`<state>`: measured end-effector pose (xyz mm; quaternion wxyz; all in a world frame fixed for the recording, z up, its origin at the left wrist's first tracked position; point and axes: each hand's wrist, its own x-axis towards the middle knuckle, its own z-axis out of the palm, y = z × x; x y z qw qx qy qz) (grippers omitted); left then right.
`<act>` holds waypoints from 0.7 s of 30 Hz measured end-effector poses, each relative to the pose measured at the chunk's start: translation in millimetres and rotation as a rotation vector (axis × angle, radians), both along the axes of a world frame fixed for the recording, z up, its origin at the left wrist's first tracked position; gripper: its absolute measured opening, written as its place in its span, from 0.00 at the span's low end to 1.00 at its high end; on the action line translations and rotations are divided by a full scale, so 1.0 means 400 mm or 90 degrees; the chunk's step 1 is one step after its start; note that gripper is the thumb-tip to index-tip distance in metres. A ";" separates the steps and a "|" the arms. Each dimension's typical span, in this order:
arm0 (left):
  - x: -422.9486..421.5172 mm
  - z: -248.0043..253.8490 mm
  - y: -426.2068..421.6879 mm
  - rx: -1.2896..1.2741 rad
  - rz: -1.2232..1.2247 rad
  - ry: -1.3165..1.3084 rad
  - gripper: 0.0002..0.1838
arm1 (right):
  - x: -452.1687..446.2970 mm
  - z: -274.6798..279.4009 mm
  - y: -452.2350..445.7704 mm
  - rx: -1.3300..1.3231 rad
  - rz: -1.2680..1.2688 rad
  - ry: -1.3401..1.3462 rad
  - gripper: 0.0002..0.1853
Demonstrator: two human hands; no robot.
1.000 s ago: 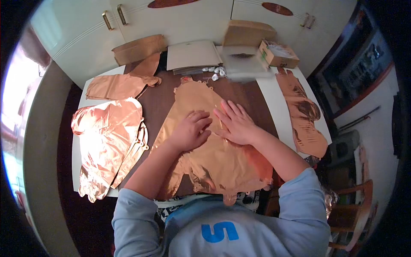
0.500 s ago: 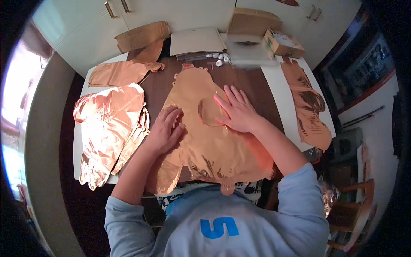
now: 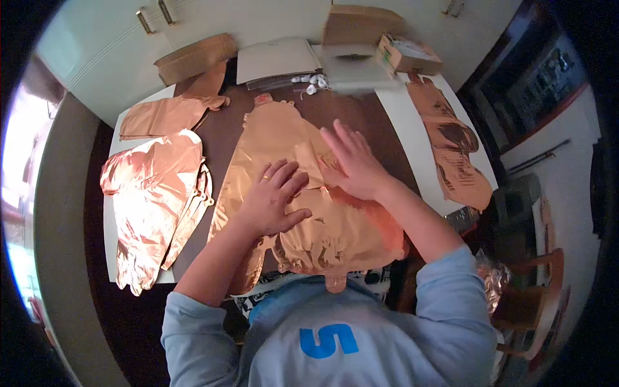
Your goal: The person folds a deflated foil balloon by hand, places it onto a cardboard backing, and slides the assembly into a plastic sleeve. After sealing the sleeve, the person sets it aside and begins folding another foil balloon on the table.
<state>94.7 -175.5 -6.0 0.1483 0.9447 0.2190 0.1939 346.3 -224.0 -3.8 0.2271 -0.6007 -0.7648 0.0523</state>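
Note:
A large flat copper-coloured foil piece (image 3: 271, 135) lies on the dark middle of the table in front of me, its lower edge near my shirt. My left hand (image 3: 276, 197) is over its middle, palm down, with the fingers apart. To the right, my right hand (image 3: 351, 161) rests at the foil's right edge, fingers stretched out and thumb pointing inward. Neither hand holds anything. Creases run across the foil between the hands and along its lower part.
Shiny foil pieces (image 3: 155, 193) lie stacked at the left, with folded foil (image 3: 161, 117) behind. Another foil strip (image 3: 448, 138) is at the right. Along the back are a grey-white board stack (image 3: 277, 61), white ribbon rolls (image 3: 312, 84), clear plastic (image 3: 354, 71) and a small carton (image 3: 409, 55).
My left hand has moved away from the left part of the foil towards its middle. The round fold beside my right hand has changed shape. The whole view has shifted slightly.

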 end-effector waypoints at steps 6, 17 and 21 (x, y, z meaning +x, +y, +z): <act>0.001 -0.001 -0.002 0.014 0.001 -0.033 0.37 | -0.018 0.264 -0.375 -0.408 -0.153 0.071 0.25; -0.002 -0.001 0.002 0.014 -0.024 -0.048 0.37 | -0.183 -0.048 -0.544 -0.197 -0.502 0.833 0.15; -0.003 -0.001 0.003 0.028 -0.026 -0.047 0.37 | -0.196 0.024 -0.517 0.016 -0.358 0.314 0.13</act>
